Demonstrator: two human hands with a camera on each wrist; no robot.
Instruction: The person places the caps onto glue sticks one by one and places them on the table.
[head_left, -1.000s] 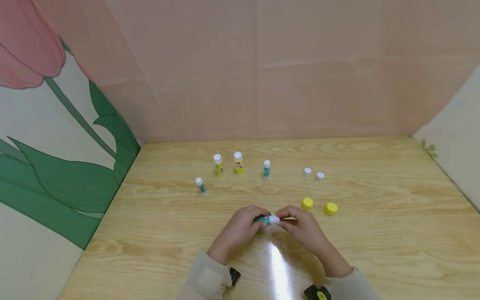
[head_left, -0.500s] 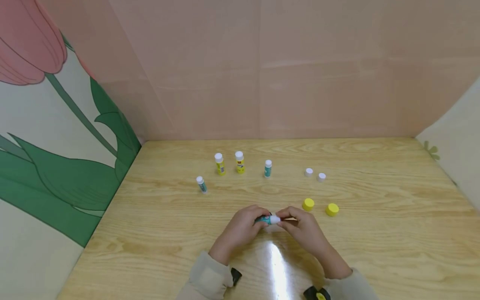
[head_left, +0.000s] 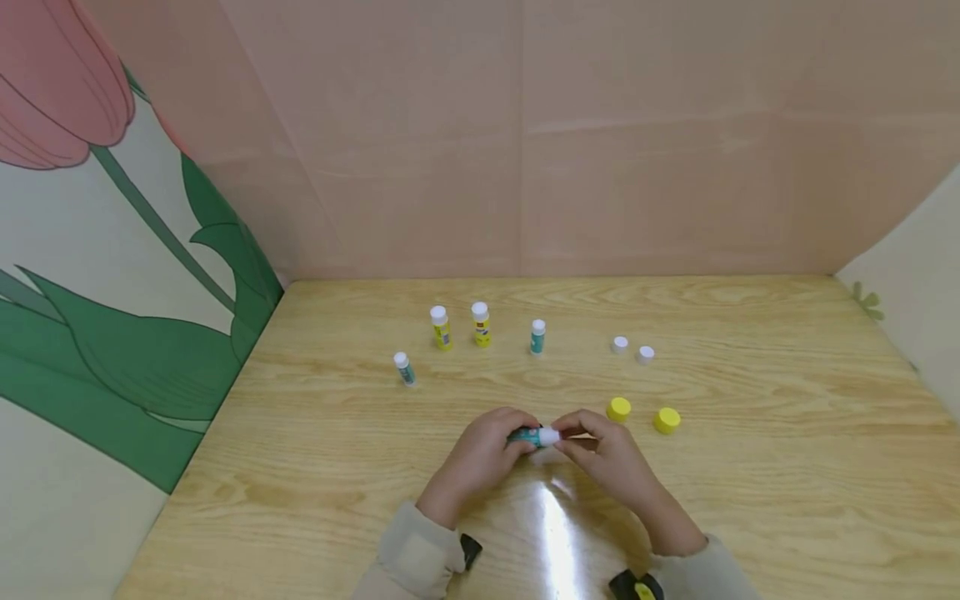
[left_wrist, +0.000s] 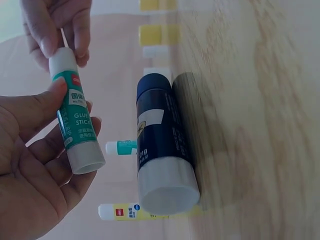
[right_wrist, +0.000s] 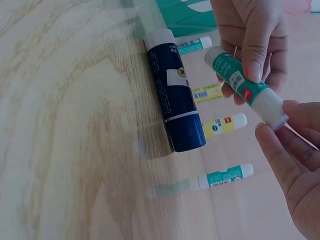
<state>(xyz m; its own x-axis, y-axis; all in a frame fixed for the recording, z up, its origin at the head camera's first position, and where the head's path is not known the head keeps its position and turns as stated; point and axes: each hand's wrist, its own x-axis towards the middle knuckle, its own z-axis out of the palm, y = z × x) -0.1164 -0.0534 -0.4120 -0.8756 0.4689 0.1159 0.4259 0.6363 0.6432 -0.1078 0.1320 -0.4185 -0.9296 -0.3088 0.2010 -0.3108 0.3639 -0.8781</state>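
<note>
My left hand (head_left: 480, 454) grips the green body of a small glue stick (left_wrist: 77, 112) near the table's front. The glue stick lies roughly sideways in the head view, with its white end pointing right. Thumb and fingers of my right hand (head_left: 611, 457) pinch that white end, plainly seen in the right wrist view. A larger navy glue stick (right_wrist: 175, 90) with a white end stands on the table beside the hands. In the head view it is mostly hidden behind the left hand.
Farther back stand two yellow glue sticks (head_left: 442, 333) with white caps and two green ones (head_left: 537, 340). To the right lie two small white caps (head_left: 619, 344) and two yellow caps (head_left: 618, 409). A pink backdrop closes off the table's far edge.
Both hands keep the same hold on the green glue stick, with barely any motion. The head view has shifted very slightly.
</note>
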